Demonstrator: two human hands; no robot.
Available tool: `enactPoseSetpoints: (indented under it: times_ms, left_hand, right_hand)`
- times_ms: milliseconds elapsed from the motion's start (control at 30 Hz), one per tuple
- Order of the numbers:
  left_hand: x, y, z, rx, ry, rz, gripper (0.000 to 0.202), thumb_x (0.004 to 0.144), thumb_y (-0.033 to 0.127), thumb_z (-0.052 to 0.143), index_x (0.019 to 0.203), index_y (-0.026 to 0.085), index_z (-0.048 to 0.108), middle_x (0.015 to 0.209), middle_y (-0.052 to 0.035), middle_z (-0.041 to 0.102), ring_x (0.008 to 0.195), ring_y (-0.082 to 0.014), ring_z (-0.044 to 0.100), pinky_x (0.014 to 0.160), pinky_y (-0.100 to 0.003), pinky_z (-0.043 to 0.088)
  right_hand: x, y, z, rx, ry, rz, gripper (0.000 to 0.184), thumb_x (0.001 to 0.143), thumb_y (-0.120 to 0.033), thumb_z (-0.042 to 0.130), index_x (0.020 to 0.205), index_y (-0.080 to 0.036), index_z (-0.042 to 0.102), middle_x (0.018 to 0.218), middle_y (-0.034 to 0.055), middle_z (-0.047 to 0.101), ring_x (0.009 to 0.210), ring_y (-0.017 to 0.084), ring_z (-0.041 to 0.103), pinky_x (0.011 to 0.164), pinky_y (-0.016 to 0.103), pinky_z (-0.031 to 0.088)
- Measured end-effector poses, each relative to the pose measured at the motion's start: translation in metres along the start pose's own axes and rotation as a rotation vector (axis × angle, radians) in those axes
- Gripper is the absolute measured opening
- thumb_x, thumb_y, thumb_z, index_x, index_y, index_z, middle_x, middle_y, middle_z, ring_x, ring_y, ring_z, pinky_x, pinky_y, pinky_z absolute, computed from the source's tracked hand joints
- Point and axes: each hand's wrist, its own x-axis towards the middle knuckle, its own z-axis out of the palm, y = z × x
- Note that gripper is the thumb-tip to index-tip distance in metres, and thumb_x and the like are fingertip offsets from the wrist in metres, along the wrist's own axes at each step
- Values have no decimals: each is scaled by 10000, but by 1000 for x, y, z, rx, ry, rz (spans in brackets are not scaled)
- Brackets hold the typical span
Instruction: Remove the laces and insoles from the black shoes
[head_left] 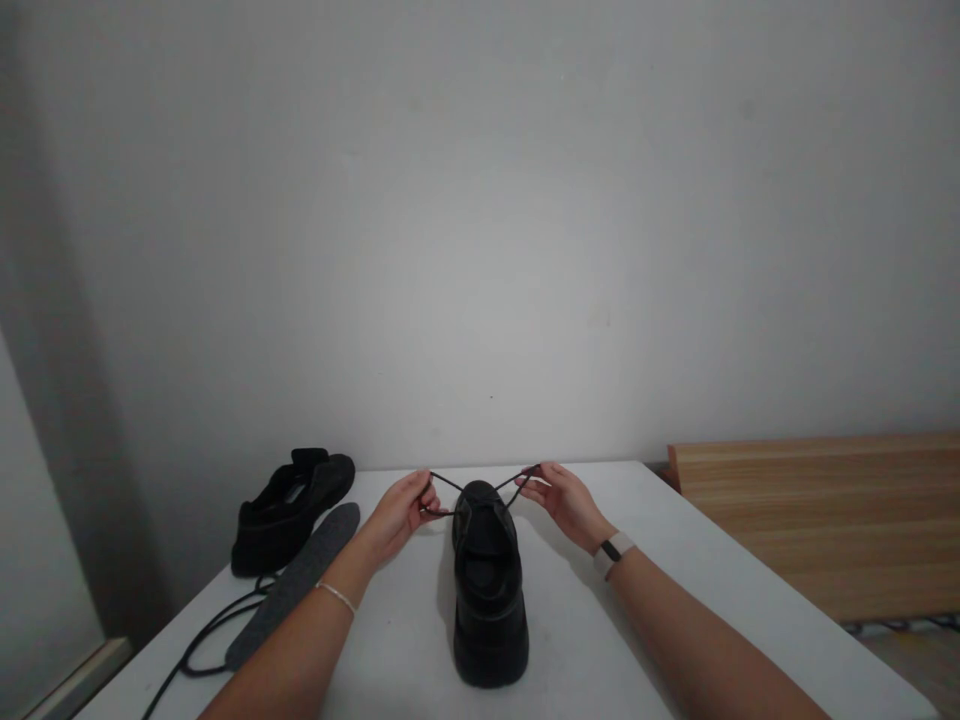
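Observation:
A black shoe [491, 630] stands upright on the white table [405, 640], its heel towards me and its toe pointing at the wall. Black shoelace [447, 482] runs out from both sides of its front. To the left of the toe, my left hand [411, 510] pinches one side of the lace. On the other side, my right hand [556, 496] grips the opposite stretch, pulled outward and slightly up. Both lengths look taut near the fingers. How the lace threads through the eyelets is too dark to make out.
A second black shoe [277, 515] sits at the table's far left. Beside it lie a grey insole [300, 580] and a loose black lace [196, 640]. Behind is a pale wall [487, 250]; wooden boards [817, 520] stand beyond the table's right edge.

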Motion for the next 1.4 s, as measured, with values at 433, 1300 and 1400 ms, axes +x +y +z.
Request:
enactPoseSetpoints:
  times_ms: [433, 1300, 1400]
  left_hand:
    - [-3, 13, 4, -51, -42, 16, 376, 748, 463, 758, 772, 151, 548, 605, 71, 378, 435, -24, 243, 349, -113, 171]
    - [-1, -10, 15, 632, -3, 216, 216, 749, 360, 741, 768, 144, 757, 661, -53, 647, 629, -179, 564, 609, -264, 417]
    - [-1, -9, 20, 650, 26, 277, 155, 736, 304, 747, 767, 152, 752, 718, -62, 657, 672, -187, 582, 643, -266, 432]
  right_hand:
    - [-1, -8, 2, 59, -12, 27, 251, 798, -402, 710, 768, -186, 586, 748, 41, 731, 495, 89, 596, 462, 193, 488]
    - [-13, 16, 22, -773, -120, -227, 133, 751, -314, 713, 753, -184, 684, 756, 20, 647, 666, 142, 534, 591, 261, 403]
    - [-15, 18, 26, -778, -111, -257, 80, 748, -255, 696, 759, -185, 659, 729, 3, 619, 646, 132, 516, 585, 255, 390]
